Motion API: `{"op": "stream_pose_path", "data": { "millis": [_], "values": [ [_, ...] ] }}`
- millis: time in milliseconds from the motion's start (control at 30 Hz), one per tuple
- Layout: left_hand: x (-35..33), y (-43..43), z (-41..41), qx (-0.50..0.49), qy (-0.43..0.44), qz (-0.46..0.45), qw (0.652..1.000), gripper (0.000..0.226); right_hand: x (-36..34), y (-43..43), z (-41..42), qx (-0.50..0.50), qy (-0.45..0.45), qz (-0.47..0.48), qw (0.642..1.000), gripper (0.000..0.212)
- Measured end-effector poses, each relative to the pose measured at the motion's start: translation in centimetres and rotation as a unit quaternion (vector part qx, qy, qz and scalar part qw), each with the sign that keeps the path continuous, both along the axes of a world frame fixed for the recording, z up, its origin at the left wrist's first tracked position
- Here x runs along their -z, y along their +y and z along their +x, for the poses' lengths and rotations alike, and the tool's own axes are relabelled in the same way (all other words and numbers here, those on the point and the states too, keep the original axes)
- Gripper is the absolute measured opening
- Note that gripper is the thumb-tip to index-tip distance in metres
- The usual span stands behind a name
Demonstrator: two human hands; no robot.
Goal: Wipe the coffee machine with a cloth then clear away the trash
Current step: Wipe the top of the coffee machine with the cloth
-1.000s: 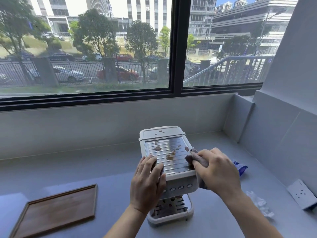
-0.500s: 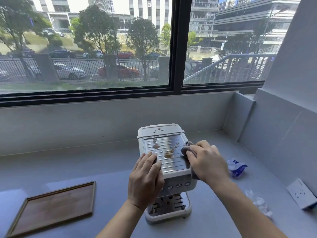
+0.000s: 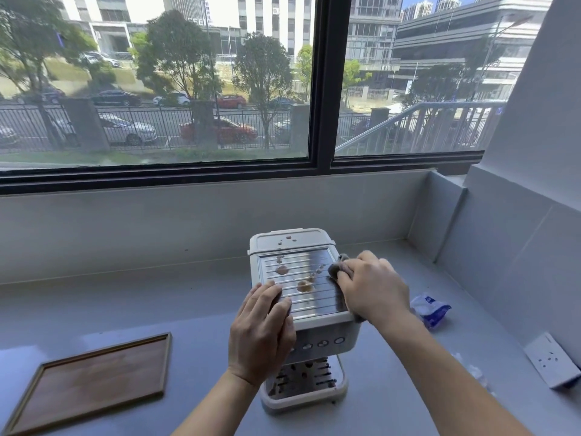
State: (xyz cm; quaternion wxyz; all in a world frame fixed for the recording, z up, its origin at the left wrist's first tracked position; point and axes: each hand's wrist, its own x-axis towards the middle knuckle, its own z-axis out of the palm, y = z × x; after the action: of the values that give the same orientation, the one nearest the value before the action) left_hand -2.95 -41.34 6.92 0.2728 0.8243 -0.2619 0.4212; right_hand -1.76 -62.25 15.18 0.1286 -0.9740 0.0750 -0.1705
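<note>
While pressing flat, fingers spread, on the near-left corner of one white boxy coffee machine [image 3: 303, 313] mid-counter [image 3: 125, 309], left hand [image 3: 261, 335] grips nothing. Right hand [image 3: 372, 289] closed round one grey cloth [image 3: 335, 269] at the ribbed steel top's right edge. Two wrappers lying right: blue-white packet [image 3: 430, 309], clear plastic scrap [image 3: 473, 371]; one wooden tray [image 3: 91, 382] left, bare counter between.

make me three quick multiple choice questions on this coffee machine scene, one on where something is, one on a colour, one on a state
1. Where is the wooden tray?
A. on the counter left of the coffee machine
B. on top of the machine
C. on the windowsill

2. What colour is the crumpled wrapper right of the machine?
A. red
B. blue and white
C. green

3. What is the right hand doing?
A. hanging empty
B. holding a cup
C. pressing a cloth on the machine's top

Key: 1 A, the tray lies flat at lower left; 2 B, blue print on white; 3 C, grey cloth shows under the fingers.
</note>
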Motion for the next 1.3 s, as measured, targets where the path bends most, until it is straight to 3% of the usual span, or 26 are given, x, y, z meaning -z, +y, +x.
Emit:
{"op": "stream_pose_path", "data": {
  "millis": [167, 333, 467, 600, 767, 900, 1000, 1167, 1300],
  "values": [
    [0.4, 0.2, 0.1, -0.002, -0.005, -0.004, 1.0, 0.021, -0.7, 1.3, 1.2, -0.037, 0.058, -0.021, 0.997, 0.033],
    [0.1, 0.0, 0.2, -0.007, -0.002, -0.002, 1.0, 0.022, 1.4, 0.9, -1.3, -0.063, -0.031, -0.048, 0.996, 0.032],
    [0.0, 0.1, -0.2, -0.004, 0.001, -0.003, 1.0, 0.025, 0.0, 1.1, 2.3, -0.047, 0.034, -0.03, 0.998, 0.037],
    [-0.1, 0.3, -0.1, -0.006, 0.0, 0.009, 1.0, 0.026, -0.1, 1.8, 3.9, -0.105, 0.057, -0.001, 0.993, 0.036],
    [0.1, 0.2, 0.0, -0.009, -0.009, 0.02, 1.0, 0.027, 2.4, 0.4, 0.3, -0.16, -0.049, 0.005, 0.986, 0.034],
    [-0.1, 0.1, -0.1, -0.017, -0.022, 0.017, 0.999, 0.027, 1.2, 0.5, 1.5, -0.134, -0.022, 0.055, 0.989, 0.025],
    [-0.4, 0.1, -0.2, -0.02, -0.026, 0.02, 0.999, 0.026, 0.9, 1.3, 1.8, -0.139, -0.007, 0.035, 0.99, 0.027],
    [0.1, -0.1, 0.2, -0.009, -0.04, 0.004, 0.999, 0.028, 2.6, 0.6, -1.6, -0.154, -0.111, 0.003, 0.982, 0.025],
    [0.2, -0.1, 0.2, -0.014, -0.043, 0.0, 0.999, 0.028, 1.1, 0.9, 1.1, -0.108, -0.016, 0.074, 0.991, 0.022]
  ]
}}
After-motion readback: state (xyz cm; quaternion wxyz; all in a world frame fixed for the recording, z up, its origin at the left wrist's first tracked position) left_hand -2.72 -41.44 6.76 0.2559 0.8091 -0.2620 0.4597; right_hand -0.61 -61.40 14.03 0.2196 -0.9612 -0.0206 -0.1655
